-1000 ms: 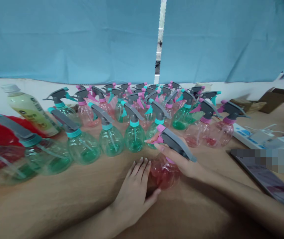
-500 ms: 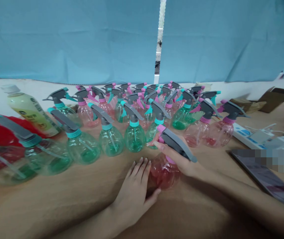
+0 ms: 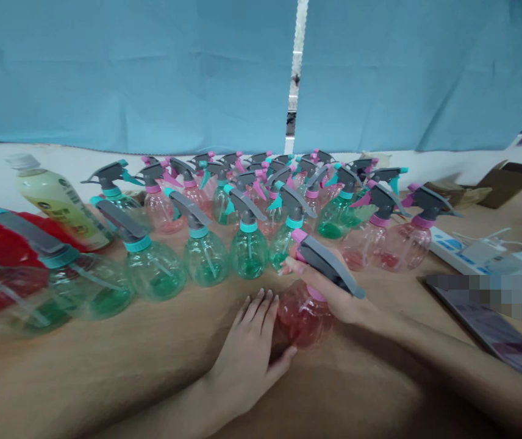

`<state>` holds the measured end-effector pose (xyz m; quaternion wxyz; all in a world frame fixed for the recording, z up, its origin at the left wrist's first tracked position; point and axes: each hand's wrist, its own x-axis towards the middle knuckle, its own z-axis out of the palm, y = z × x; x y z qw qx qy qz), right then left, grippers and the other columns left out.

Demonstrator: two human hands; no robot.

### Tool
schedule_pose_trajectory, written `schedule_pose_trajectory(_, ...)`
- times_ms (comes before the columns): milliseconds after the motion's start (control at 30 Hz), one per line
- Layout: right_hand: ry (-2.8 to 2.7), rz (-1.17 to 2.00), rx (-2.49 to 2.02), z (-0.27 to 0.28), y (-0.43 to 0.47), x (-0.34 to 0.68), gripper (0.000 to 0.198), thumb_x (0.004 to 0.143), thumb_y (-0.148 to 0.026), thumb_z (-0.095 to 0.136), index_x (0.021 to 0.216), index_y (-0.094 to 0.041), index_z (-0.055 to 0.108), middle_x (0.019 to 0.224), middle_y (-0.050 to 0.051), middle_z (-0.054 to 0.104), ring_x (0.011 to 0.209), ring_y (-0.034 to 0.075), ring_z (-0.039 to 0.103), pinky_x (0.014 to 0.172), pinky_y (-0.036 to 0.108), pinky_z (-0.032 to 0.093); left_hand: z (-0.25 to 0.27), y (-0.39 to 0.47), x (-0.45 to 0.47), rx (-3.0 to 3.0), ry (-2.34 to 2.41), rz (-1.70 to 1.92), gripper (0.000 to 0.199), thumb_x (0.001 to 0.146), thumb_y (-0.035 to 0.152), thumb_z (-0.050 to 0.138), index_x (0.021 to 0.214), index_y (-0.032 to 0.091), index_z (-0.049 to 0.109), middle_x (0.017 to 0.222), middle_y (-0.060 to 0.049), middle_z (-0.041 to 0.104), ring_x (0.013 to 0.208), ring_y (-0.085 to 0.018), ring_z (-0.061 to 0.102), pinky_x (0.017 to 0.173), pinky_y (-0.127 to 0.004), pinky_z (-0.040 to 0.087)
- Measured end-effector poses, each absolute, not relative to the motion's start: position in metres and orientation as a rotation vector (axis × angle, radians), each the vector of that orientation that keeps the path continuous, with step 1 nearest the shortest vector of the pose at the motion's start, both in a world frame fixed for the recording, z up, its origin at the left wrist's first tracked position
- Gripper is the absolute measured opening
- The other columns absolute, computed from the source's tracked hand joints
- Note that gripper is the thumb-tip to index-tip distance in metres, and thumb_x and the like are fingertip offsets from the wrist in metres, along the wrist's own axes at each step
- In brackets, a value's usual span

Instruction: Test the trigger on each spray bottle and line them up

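A clear pink spray bottle (image 3: 302, 320) stands on the table right in front of me, topped by a grey sprayer head with a pink nozzle and collar. My right hand (image 3: 327, 289) is closed around its neck and trigger; the trigger itself is hidden behind the fingers. Against the left side of the bottle's body, my left hand (image 3: 245, 356) cups it low down, fingers along the side and thumb in front. Just behind it, a green spray bottle (image 3: 249, 253) is the middle one of a front row with turquoise collars, each with a little green liquid.
Several more green and pink spray bottles crowd the back of the table. At left are a white-capped bottle (image 3: 60, 204) and a red plastic bag (image 3: 9, 235). To the right lie a dark phone (image 3: 485, 323), a power strip (image 3: 448, 244) and an open cardboard box (image 3: 510, 183).
Both hands keep the same hold on the pink spray bottle. The whole view has shifted very slightly; nothing else visibly moves.
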<state>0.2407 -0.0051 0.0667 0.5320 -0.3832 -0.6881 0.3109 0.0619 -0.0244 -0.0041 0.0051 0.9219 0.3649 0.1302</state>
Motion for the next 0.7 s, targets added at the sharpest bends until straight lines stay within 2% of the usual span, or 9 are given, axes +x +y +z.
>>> schedule_pose_trajectory(200,-1.615,0.709,-0.926,0.061,-0.006,0.241,0.021,0.087,-0.042,0.055,0.078,-0.023,0.060,0.062,-0.002,0.049,0.057,0.013,0.047,0.054,0.027,0.043,-0.006,-0.024,0.061,2.880,1.146,0.449,0.061,0.088,0.044,0.051,0.132,0.003,0.042,0.139,-0.021,0.045,0.131,-0.033,0.038,0.105,-0.050,0.034)
schedule_pose_trajectory(433,-1.676,0.716,-0.940,0.068,-0.008,0.244,0.025,0.088,-0.035,0.054,0.067,-0.021,0.051,0.061,-0.004,0.042,0.056,0.011,0.041,0.055,0.026,0.038,-0.005,-0.024,0.060,2.882,1.141,0.443,0.061,0.088,0.044,0.051,0.132,0.002,0.041,0.139,-0.021,0.044,0.131,-0.033,0.038,0.105,-0.050,0.034)
schedule_pose_trajectory(700,-1.675,0.779,-0.838,0.068,-0.004,0.242,0.012,0.087,-0.036,0.056,0.085,-0.025,0.058,0.073,-0.001,0.054,0.068,0.015,0.052,0.065,0.030,0.044,-0.005,-0.025,0.060,2.877,1.147,0.445,0.060,0.089,0.044,0.051,0.133,0.005,0.042,0.140,-0.020,0.044,0.131,-0.031,0.038,0.106,-0.049,0.033)
